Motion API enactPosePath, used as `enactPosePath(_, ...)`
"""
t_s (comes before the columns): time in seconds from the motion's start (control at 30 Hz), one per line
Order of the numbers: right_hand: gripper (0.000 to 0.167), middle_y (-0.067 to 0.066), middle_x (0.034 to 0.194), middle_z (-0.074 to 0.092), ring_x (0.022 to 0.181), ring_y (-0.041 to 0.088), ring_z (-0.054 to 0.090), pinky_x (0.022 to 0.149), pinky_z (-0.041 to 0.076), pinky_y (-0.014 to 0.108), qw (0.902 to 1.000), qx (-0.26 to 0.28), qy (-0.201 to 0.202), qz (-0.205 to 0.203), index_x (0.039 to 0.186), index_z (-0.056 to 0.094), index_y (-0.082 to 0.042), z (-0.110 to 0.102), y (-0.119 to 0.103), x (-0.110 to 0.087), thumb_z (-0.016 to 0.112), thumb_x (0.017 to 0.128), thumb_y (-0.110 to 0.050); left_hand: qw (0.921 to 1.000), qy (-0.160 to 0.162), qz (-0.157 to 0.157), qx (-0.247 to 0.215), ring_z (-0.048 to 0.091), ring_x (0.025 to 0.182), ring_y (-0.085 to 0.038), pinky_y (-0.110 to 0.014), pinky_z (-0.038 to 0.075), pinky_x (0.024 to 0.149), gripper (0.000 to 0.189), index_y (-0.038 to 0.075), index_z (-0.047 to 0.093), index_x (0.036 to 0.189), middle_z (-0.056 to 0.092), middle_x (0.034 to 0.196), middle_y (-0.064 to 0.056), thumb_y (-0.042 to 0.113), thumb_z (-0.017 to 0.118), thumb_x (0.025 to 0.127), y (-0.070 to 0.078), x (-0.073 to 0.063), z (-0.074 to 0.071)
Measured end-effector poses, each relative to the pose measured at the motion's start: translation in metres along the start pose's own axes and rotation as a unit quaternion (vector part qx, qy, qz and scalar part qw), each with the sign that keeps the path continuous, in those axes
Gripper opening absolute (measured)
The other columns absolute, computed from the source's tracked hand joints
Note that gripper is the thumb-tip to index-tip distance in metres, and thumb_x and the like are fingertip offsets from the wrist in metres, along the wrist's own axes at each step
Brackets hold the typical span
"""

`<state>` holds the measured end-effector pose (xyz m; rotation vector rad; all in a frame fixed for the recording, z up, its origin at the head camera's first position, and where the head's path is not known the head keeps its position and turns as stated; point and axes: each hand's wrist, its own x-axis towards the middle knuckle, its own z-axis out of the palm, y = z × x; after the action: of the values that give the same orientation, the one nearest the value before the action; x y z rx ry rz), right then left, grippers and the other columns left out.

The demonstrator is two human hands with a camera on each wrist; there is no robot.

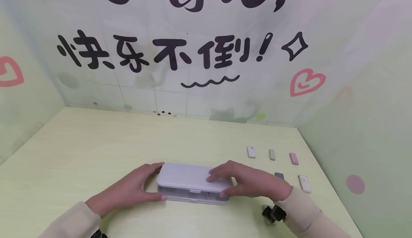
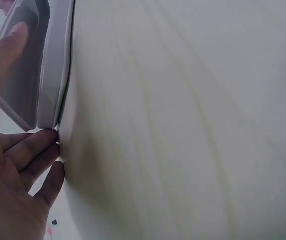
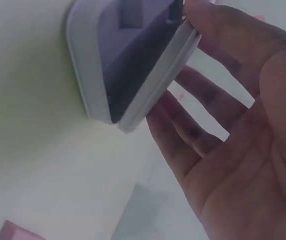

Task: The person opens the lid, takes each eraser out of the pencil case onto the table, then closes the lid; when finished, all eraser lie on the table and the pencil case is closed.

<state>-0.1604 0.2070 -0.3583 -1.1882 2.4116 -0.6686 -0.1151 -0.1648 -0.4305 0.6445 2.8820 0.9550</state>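
A pale lilac-white pencil case (image 1: 186, 175) lies on the table in the head view, its hinged lid partly raised along the front. Through the gap a divider (image 1: 207, 196) shows inside. My left hand (image 1: 133, 188) holds the left end, thumb at the front corner and fingers at the back corner. On the lid's right part rest the fingers of my right hand (image 1: 249, 181), with the thumb at the front edge. The right wrist view shows the lid (image 3: 158, 75) between that thumb and fingers, at an angle to the base (image 3: 90, 75).
Right of the case lie small eraser-like blocks: two white (image 1: 251, 152) (image 1: 304, 183), one grey (image 1: 272, 154), one pink (image 1: 294, 158) and one dark (image 1: 279, 175). Another small object (image 1: 269, 216) is partly hidden by the right wrist strap. Printed walls (image 1: 154, 98) enclose the table.
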Motion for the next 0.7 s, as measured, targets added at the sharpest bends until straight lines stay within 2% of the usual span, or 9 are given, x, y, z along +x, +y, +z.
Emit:
enactPosePath(0.13, 0.046, -0.004, 0.147, 0.063, 0.136, 0.02, 0.057, 0.109, 0.049, 0.033, 0.9992, -0.038, 0.011, -0.007, 0.137, 0.069, -0.029, 0.009, -0.001, 0.0, 0.08, 0.093, -0.029, 0.9998, 0.008, -0.007, 0.017, 0.061, 0.133, -0.028, -0.052, 0.049, 0.108, 0.102, 0.006, 0.048, 0.155, 0.063, 0.145, -0.007, 0.074, 0.072, 0.083, 0.003, 0.0, 0.002)
enactPosePath(0.3, 0.051, -0.001, 0.152, 0.06, 0.14, 0.023, 0.054, 0.112, 0.047, 0.039, 0.996, -0.085, 0.023, -0.011, 0.141, 0.066, -0.029, 0.019, -0.004, 0.002, 0.08, 0.093, -0.031, 0.9983, 0.009, -0.001, 0.057, 0.063, 0.13, -0.023, -0.049, 0.052, 0.106, 0.103, 0.007, 0.049, 0.154, 0.064, 0.144, -0.005, 0.079, 0.067, 0.084, 0.006, 0.004, 0.004)
enactPosePath(0.5, 0.064, 0.003, 0.158, 0.054, 0.145, 0.028, 0.051, 0.113, 0.048, 0.041, 0.9924, -0.119, 0.026, 0.015, 0.147, 0.061, -0.03, 0.026, -0.008, 0.006, 0.085, 0.087, -0.032, 0.9959, -0.011, -0.005, 0.089, 0.063, 0.119, -0.015, -0.043, 0.056, 0.099, 0.101, 0.009, 0.052, 0.151, 0.065, 0.137, -0.001, 0.075, 0.075, 0.078, 0.011, 0.01, 0.003)
enactPosePath(0.7, 0.081, 0.009, 0.161, 0.05, 0.145, 0.028, 0.053, 0.11, 0.051, 0.041, 0.9866, -0.156, 0.018, 0.046, 0.155, 0.051, -0.025, 0.029, -0.008, 0.011, 0.087, 0.084, -0.038, 0.9937, -0.027, -0.004, 0.109, 0.065, 0.12, -0.022, -0.046, 0.056, 0.098, 0.103, 0.005, 0.053, 0.148, 0.063, 0.139, -0.007, 0.07, 0.083, 0.073, 0.019, 0.016, 0.0)
